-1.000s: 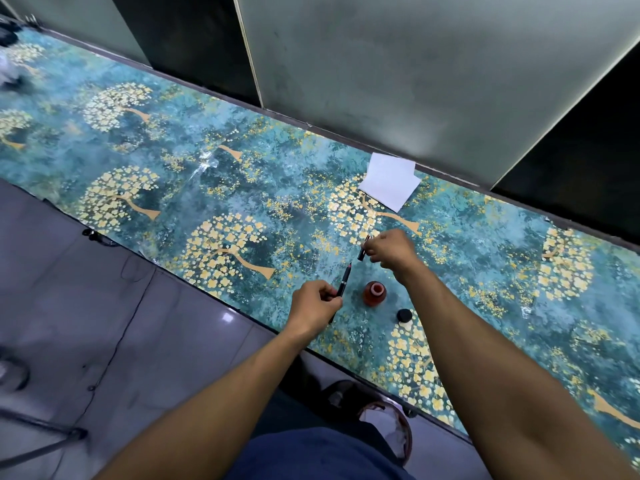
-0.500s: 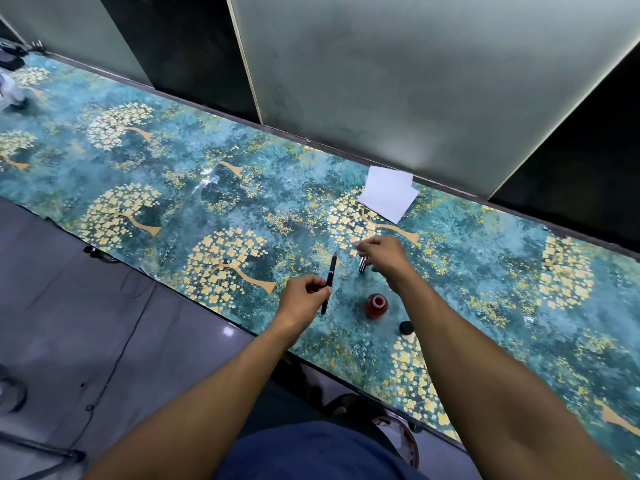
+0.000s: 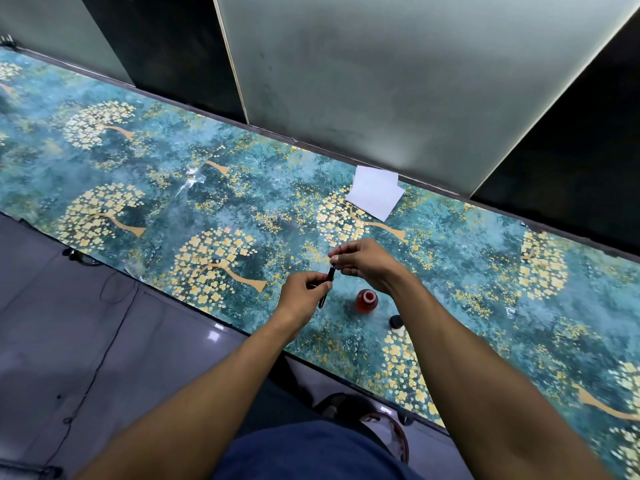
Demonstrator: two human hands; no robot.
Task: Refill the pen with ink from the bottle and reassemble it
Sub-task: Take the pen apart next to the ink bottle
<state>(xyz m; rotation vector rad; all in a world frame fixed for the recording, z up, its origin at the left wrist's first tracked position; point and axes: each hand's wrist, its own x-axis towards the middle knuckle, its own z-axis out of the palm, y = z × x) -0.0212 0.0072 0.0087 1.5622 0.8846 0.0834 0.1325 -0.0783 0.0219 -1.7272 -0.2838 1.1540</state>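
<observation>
My left hand grips a black pen barrel, held slanted above the table. My right hand pinches the other pen part at the barrel's upper end; most of that part is hidden by my fingers. The two pieces meet between my hands. A small red ink bottle stands open on the table just right of the left hand and under my right wrist. Its black cap lies to the right of the bottle, beside my right forearm.
A folded white paper lies near the back edge of the teal, tree-patterned table. Grey and dark wall panels rise behind it. The table's front edge runs just under my forearms, with tiled floor and a cable at left.
Both hands have come together: the barrel in my left hand and the part in my right hand were apart, and now they meet end to end above the table.
</observation>
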